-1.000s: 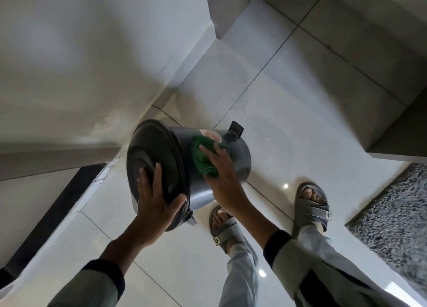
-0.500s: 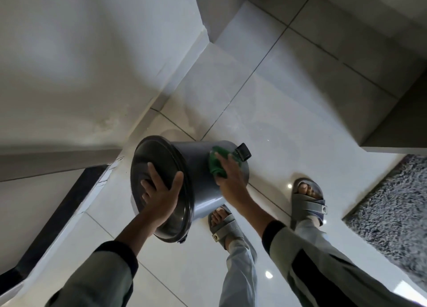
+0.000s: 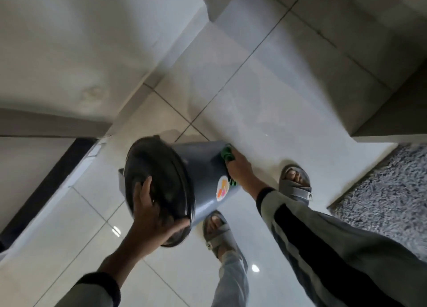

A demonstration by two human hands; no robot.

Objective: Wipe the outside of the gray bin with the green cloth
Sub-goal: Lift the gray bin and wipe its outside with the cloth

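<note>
The gray bin point(image 3: 203, 168) is tilted over above the floor, its dark round lid point(image 3: 159, 181) facing me. My left hand point(image 3: 153, 216) grips the lid's lower rim and holds the bin up. My right hand point(image 3: 240, 171) presses the green cloth point(image 3: 227, 154) against the bin's far right side, near its base. Most of the cloth is hidden under my fingers; a green bit also shows by my wrist. A white sticker with orange and pink marks point(image 3: 223, 188) sits on the bin's side.
Pale glossy floor tiles point(image 3: 265, 87) spread all around. My two feet in gray sandals point(image 3: 295, 184) stand right beside and under the bin. A gray shaggy rug point(image 3: 388, 188) lies at the right. A white wall point(image 3: 80, 40) rises at the left.
The bin has turned, so the sticker now faces me and the pedal is out of sight. My right hand with the cloth slid to the bin's right side near its base.
</note>
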